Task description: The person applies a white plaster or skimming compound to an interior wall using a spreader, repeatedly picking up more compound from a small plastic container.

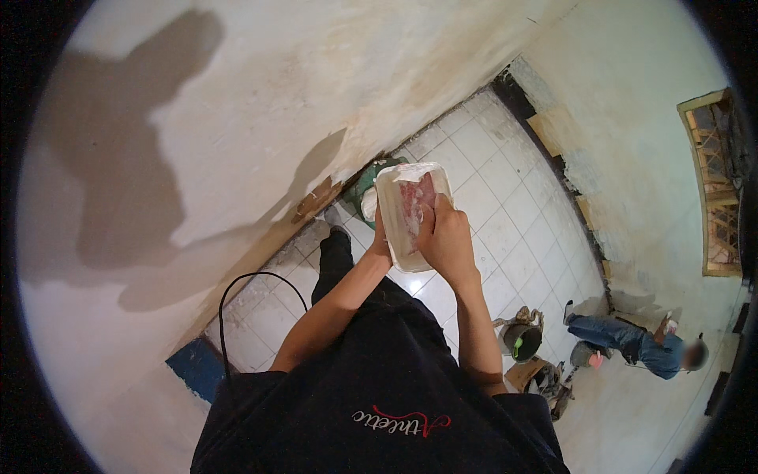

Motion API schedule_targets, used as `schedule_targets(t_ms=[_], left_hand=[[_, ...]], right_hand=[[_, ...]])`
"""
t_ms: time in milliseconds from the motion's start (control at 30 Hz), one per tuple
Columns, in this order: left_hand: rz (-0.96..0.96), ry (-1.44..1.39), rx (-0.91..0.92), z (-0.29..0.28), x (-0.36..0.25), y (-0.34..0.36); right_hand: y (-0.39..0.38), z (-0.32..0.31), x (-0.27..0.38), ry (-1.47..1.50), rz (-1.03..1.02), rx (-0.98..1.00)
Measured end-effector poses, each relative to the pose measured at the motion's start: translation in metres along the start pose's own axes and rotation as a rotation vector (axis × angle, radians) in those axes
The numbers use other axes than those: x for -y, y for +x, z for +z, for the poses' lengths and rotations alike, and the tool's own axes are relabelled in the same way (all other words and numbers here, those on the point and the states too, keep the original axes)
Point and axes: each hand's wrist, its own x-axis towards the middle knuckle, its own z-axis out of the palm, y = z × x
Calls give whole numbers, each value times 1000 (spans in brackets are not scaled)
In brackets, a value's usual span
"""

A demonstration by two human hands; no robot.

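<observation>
A white rectangular plastic tub point(405, 256) is held up in front of me, its inner walls smeared with white paste. My left hand point(382, 238) is closed on the tub's left side, with most of its fingers hidden beneath or behind it. Inside the tub, my right hand point(448, 239) grips a flat reddish scraper point(414, 199) coated in white smears. The scraper lies against the inside of the tub, and part of it is covered by my fingers.
A stained wall point(260, 103) runs along my left, above white floor tiles point(497, 229). Behind the tub sits a green container point(359, 188) with something white. Bucket point(521, 340) and bags point(545, 381) stand at right, near another person point(632, 341). A black cable point(223, 316) loops at left.
</observation>
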Motion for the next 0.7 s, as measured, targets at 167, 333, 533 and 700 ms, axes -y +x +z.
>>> schedule_targets(t_ms=[167, 333, 533, 700], left_hand=[[-64, 375, 125, 0, -8, 2], [-170, -570, -17, 17, 3, 3], [50, 418, -36, -4, -10, 0], [-37, -11, 57, 2, -1, -4]], right_hand=[[4, -28, 11, 9, 73, 28], [4, -4, 11, -49, -35, -28], [0, -24, 22, -79, 62, -15], [-1, -2, 12, -35, -16, -73]])
